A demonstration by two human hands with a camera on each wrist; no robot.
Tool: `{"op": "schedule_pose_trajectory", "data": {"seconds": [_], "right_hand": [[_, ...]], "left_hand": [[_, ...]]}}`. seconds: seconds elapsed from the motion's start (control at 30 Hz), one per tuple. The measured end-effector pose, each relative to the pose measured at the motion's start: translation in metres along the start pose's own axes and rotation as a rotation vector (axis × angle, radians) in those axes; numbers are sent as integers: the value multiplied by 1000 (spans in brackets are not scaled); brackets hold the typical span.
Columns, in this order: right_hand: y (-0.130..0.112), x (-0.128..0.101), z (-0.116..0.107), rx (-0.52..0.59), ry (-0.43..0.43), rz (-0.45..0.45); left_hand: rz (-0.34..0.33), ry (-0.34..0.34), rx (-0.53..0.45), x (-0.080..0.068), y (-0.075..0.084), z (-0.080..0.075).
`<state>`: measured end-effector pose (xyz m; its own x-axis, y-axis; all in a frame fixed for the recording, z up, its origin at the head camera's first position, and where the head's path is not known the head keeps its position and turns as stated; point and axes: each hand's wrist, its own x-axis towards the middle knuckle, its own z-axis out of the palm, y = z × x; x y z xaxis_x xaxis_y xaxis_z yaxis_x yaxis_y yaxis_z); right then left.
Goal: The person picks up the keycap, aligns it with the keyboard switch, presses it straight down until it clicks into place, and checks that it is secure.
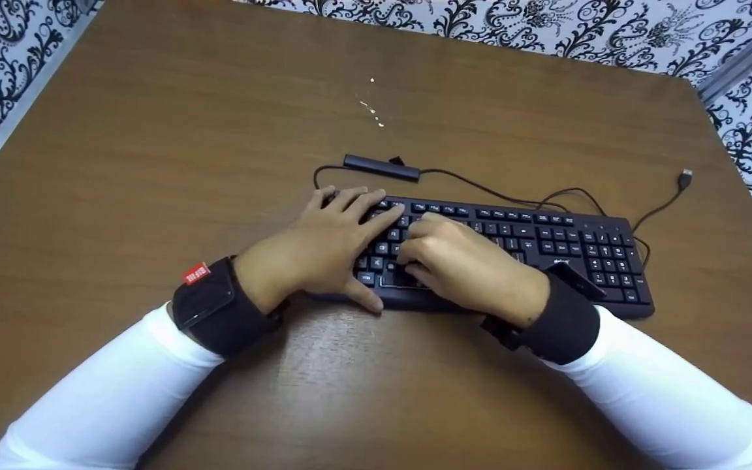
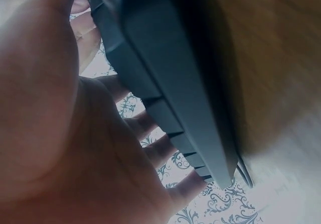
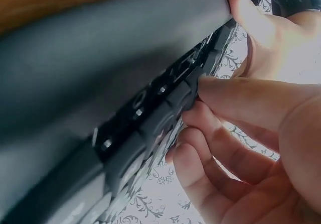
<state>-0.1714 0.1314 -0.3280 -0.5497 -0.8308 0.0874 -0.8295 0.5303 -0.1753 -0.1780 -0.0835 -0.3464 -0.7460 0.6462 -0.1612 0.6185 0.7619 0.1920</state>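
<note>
The black keyboard (image 1: 532, 251) lies keys-up on the brown surface (image 1: 121, 156), its right end angled toward the person. Left hand (image 1: 311, 251): palm at the keyboard's left end, fingers spread over the upper-left keys, thumb at the front edge; this grip is wide, with straight fingers resting on the housing. Right hand (image 1: 461, 264): fingers bunched at the lower rows, just beside the left thumb; this grip is nearly closed, thumb and fingertips pinching a key (image 3: 181, 94). In the right wrist view, an exposed recess (image 3: 131, 116) with small light points runs along the front of the keys. Behind the keyboard lies a slim dark bar (image 1: 381, 168) with a black cable (image 1: 497, 194) at its ends. A USB plug (image 1: 685, 179) rests on the surface beyond the keyboard's right end. Both wrists carry black bands (image 1: 562, 323) above white sleeves (image 1: 663, 391)
</note>
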Motion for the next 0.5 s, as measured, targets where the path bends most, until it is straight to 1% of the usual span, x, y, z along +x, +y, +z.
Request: {"op": "schedule_pose_trajectory", "data": {"seconds": [0.2,0.37,0.5], "right_hand": [[-1,0,2,-13,2,14],[1,-3,8,-15,8,-15],[4,-5,6,3,14,-16]], "left_hand": [[-2,5,12,0,0,0],[-8,-15,7,0,-1,3],[-6,-16,10,1,1,2]]}}
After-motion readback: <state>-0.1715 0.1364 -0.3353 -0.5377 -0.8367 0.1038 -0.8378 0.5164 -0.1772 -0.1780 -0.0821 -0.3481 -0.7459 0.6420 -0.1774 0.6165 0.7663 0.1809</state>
